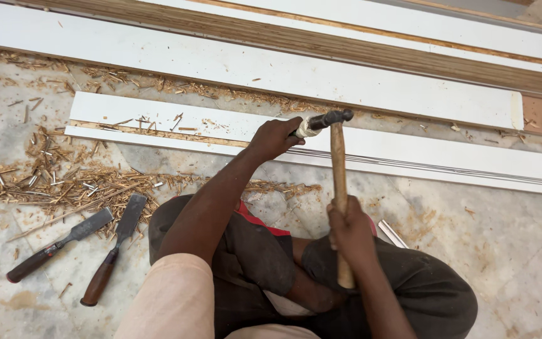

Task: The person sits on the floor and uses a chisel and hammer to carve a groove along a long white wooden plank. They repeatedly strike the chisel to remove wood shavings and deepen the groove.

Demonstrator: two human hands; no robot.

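Observation:
My left hand [273, 138] is closed around a chisel [306, 128] with a pale taped handle, held against the edge of a white board [158, 116] that lies on the floor. My right hand [350, 233] grips the wooden handle of a hammer [338, 169]. The hammer's dark metal head [332, 118] is touching the butt end of the chisel. I sit cross-legged on the floor in dark trousers, close to the board.
Two spare chisels [64, 242] [115, 248] with dark handles lie on the floor at the left, beside a heap of wood chips [64, 182]. More long white and wood-edged boards [321, 37] lie beyond. A thin metal strip [391, 233] lies by my right knee.

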